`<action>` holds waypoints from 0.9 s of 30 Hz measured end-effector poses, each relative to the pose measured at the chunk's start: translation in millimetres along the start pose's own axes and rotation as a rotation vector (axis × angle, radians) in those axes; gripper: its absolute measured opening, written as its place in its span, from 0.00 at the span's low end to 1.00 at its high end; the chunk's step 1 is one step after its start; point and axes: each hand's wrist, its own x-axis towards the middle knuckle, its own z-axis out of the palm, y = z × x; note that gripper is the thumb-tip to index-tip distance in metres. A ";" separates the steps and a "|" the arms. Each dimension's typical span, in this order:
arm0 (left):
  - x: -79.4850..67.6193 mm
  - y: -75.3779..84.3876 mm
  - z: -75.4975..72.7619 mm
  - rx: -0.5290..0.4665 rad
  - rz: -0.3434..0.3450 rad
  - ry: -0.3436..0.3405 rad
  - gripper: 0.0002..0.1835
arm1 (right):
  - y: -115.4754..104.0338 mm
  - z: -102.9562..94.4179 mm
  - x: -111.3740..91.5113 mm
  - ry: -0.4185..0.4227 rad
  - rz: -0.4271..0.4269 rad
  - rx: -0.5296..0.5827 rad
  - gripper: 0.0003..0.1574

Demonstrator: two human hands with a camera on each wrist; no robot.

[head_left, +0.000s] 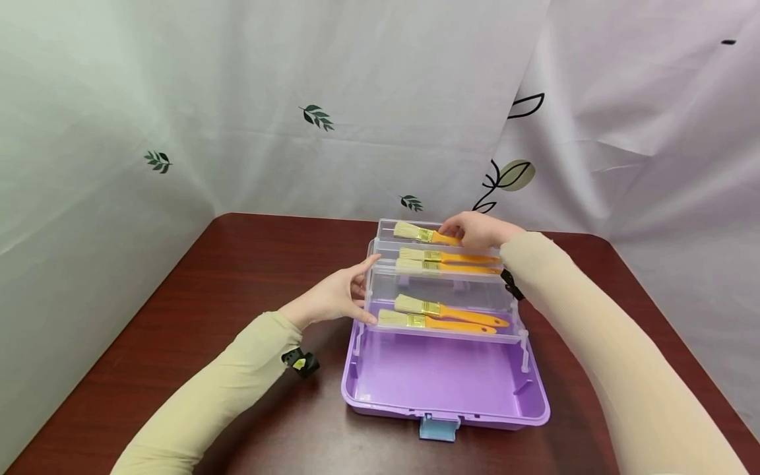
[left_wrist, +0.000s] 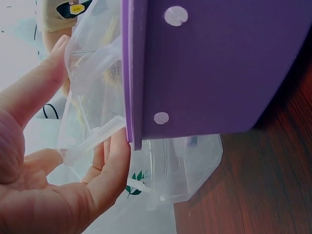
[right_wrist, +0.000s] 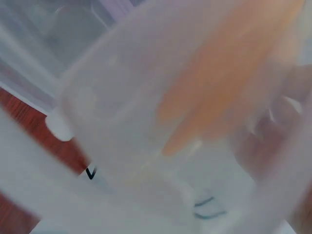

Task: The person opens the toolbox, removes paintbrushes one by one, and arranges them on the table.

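A purple toolbox [head_left: 439, 382] stands with its stepped clear trays raised. My left hand [head_left: 338, 295] holds the left side of the clear front tray [head_left: 445, 334]. In the left wrist view the thumb is at that tray's edge, with other fingers curled by its hinge arm [left_wrist: 95, 140]. At the rearmost tray my right hand [head_left: 477, 231] pinches the orange handle of a paintbrush [head_left: 425, 234], bristles to the left. Two paintbrushes [head_left: 442, 317] lie in the front tray and two more paintbrushes [head_left: 449, 256] in the middle one. Through blurred clear plastic, orange handles [right_wrist: 214, 92] show in the right wrist view.
The toolbox sits on a dark red wooden table [head_left: 261, 264]. A pale blue latch [head_left: 439, 427] hangs from the box's front rim. White curtains [head_left: 267, 86] with leaf prints close off the back and sides.
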 end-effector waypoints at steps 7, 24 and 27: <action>0.5 -0.4 1.2 0.016 -0.002 0.004 0.61 | -1.7 -0.1 1.4 0.003 -0.016 -0.041 0.35; 1.3 -0.9 0.7 0.004 -0.004 0.004 0.61 | -2.8 -2.7 0.6 0.077 -0.014 -0.014 0.34; 1.6 -1.1 0.5 0.003 0.000 0.003 0.61 | -2.5 -4.1 -1.8 0.082 -0.010 0.014 0.34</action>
